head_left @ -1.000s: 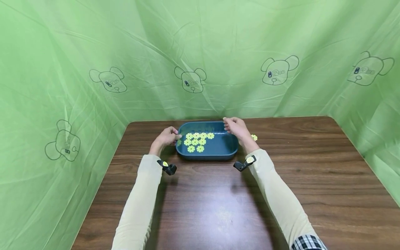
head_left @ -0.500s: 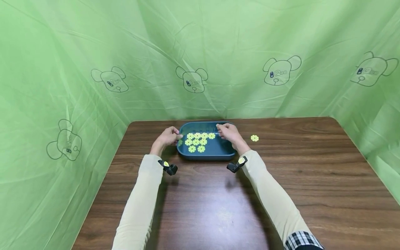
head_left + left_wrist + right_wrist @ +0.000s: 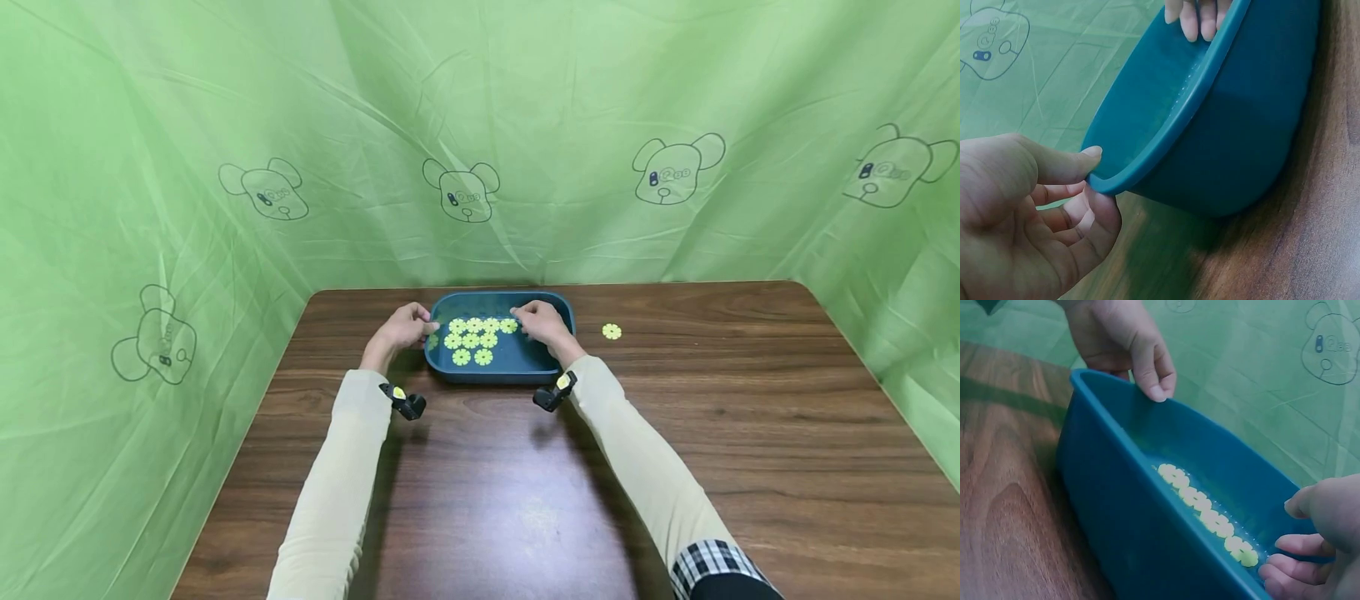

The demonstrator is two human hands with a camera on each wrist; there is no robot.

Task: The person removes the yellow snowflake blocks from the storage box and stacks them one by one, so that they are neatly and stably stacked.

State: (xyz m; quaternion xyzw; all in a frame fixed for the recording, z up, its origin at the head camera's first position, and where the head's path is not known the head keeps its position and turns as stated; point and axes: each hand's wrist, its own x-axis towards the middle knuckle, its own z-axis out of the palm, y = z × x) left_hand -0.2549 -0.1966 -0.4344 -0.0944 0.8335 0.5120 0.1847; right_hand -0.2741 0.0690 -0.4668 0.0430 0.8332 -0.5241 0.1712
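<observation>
A blue oval-cornered plastic basin (image 3: pixel 525 358) stands near the table's far edge, with several flat yellow flower-shaped pieces (image 3: pixel 470 341) in rows on its floor toward the left. My left hand (image 3: pixel 403 328) pinches the basin's left end, thumb over the rim and fingers below it in the left wrist view. Over the basin's right half reaches my right hand (image 3: pixel 545 326), its fingertips close to the right end of the back row. In the right wrist view its fingers (image 3: pixel 1297 570) are loosely bent, thumb apart from them, and nothing shows between.
One more yellow flower piece (image 3: pixel 612 332) lies on the brown wooden table (image 3: pixel 720 400) to the right of the basin. A green curtain (image 3: pixel 555 225) with printed bear heads hangs behind the table and along its sides. Each wrist carries a small black camera (image 3: pixel 408 407).
My right hand has moved left and lower, from the basin's back right side to beside the back row, uncovering the loose flower piece on the table. The left hand stays at the rim.
</observation>
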